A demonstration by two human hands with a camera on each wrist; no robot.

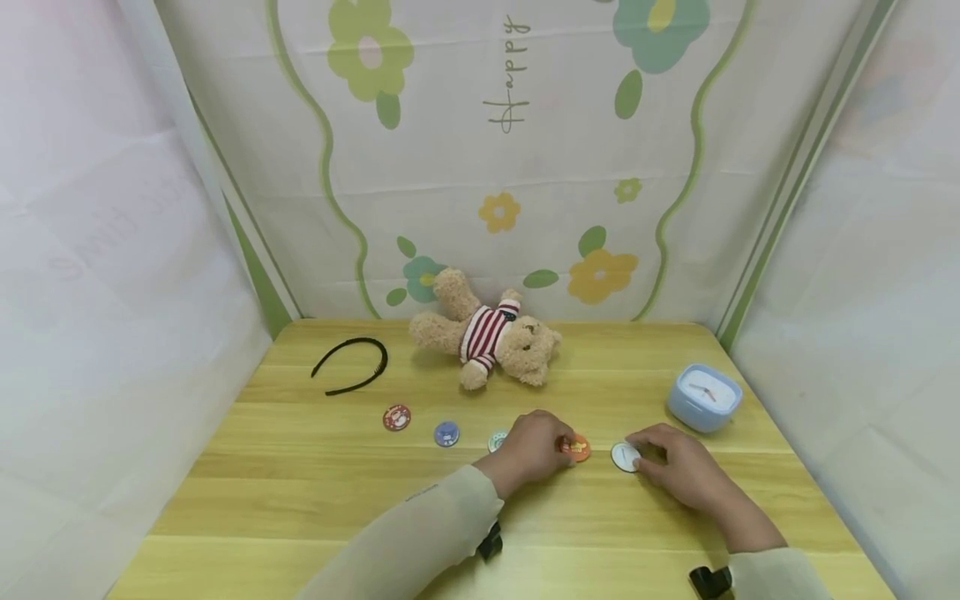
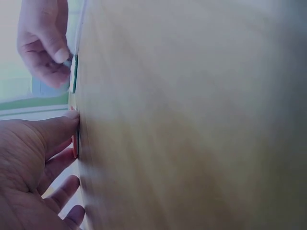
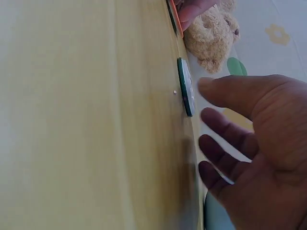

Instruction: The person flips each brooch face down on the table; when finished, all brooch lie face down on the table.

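My left hand [image 1: 531, 452] pinches a small round orange disc [image 1: 578, 448] by its edges, thumb on one side and finger on the other. The left wrist view shows this disc [image 2: 75, 139] edge-on, low against the wood. My right hand [image 1: 678, 467] is around the near right side of a white round disc [image 1: 624, 457]. In the right wrist view, a narrow gap separates the thumb from this dark-green-edged disc [image 3: 186, 88], and the fingers are loosely bent. Further left lie a green-and-white disc [image 1: 497, 441], partly behind my left hand, a blue disc [image 1: 447, 433] and a red disc [image 1: 397, 417].
A teddy bear [image 1: 487, 333] in a striped top lies along the table's back edge. Left of it is a black headband [image 1: 381, 367]. The blue clock [image 1: 703, 398] stands behind my right hand. Patterned cloth walls [image 1: 435, 183] enclose the wooden table [image 1: 300, 483].
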